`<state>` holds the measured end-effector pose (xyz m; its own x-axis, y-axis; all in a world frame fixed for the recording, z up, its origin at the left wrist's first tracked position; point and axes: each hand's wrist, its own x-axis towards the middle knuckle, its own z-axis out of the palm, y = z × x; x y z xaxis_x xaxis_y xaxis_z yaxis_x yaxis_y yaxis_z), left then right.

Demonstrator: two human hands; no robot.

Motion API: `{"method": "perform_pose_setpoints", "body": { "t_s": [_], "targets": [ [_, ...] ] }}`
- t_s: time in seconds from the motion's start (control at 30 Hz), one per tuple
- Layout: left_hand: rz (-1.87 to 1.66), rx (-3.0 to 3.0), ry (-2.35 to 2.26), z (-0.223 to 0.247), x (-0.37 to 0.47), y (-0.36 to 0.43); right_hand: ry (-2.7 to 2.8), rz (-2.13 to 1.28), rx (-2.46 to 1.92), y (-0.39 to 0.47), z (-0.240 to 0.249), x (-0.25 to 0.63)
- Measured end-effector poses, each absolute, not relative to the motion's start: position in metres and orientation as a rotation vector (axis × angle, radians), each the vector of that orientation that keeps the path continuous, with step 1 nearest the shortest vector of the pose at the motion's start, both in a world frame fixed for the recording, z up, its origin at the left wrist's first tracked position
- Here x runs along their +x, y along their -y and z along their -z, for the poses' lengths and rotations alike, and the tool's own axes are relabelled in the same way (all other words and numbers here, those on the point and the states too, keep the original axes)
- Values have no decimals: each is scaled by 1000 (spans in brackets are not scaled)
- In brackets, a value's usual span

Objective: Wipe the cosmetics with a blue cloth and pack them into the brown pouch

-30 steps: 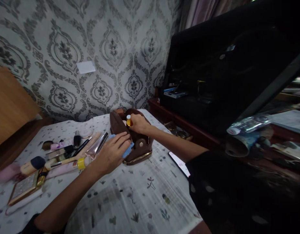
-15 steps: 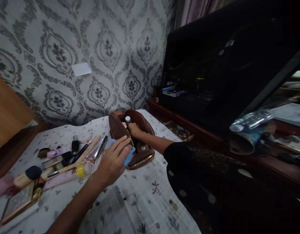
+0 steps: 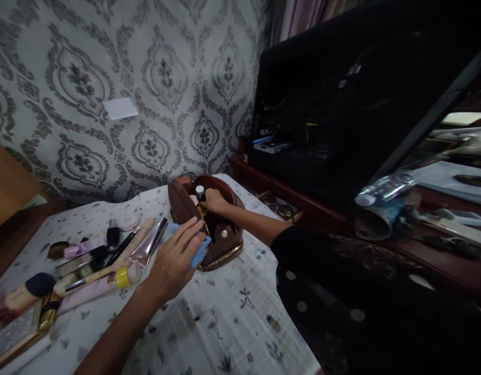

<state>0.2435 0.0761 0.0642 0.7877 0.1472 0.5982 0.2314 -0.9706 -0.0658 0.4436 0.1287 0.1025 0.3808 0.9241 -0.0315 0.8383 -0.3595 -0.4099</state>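
Note:
An unzipped brown bag (image 3: 225,252) stands on the patterned cloth (image 3: 225,312). Inside it is a small bottle with a white cap (image 3: 200,191). My right hand (image 3: 215,201) reaches into the bag beside this bottle, its fingers bent and their tips hidden. Against the bag's left side, my left hand (image 3: 178,258) has a blue cloth (image 3: 200,253) pressed under its palm and fingers. To the left lie a shiny tube (image 3: 149,244), a pink tube with a yellow band (image 3: 96,289), several brushes and bottles, and a compact (image 3: 16,336).
A large black screen (image 3: 311,130) stands on a dark red cabinet (image 3: 322,200) at the right, with an open drawer holding round items (image 3: 283,210). A clear plastic bottle (image 3: 384,190) lies further right. Wooden furniture (image 3: 14,187) borders the left side.
The view has shifted slightly, so most things appear further left. My right hand has risen a little inside the bag. My left hand stays on the blue cloth.

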Motion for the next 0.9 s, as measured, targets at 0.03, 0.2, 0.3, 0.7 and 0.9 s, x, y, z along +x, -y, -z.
{"method": "perform_pose_setpoints", "body": {
  "t_s": [0.03,0.2,0.3,0.7,0.9],
  "targets": [
    [936,-2836,304,-64,244,-76,1524,-340,-2308,-128,-106,444],
    [944,-2825,299,-65,244,-75,1489,-304,-2275,-132,-113,442],
    [946,-2825,283,-66,244,-75,1494,-333,-2267,-142,-108,443],
    [994,-2816,240,-66,246,-76,1397,-329,-2243,-176,-101,455],
    [987,-2815,262,-65,246,-75,1384,-363,-2235,-172,-101,452]
  ]
}}
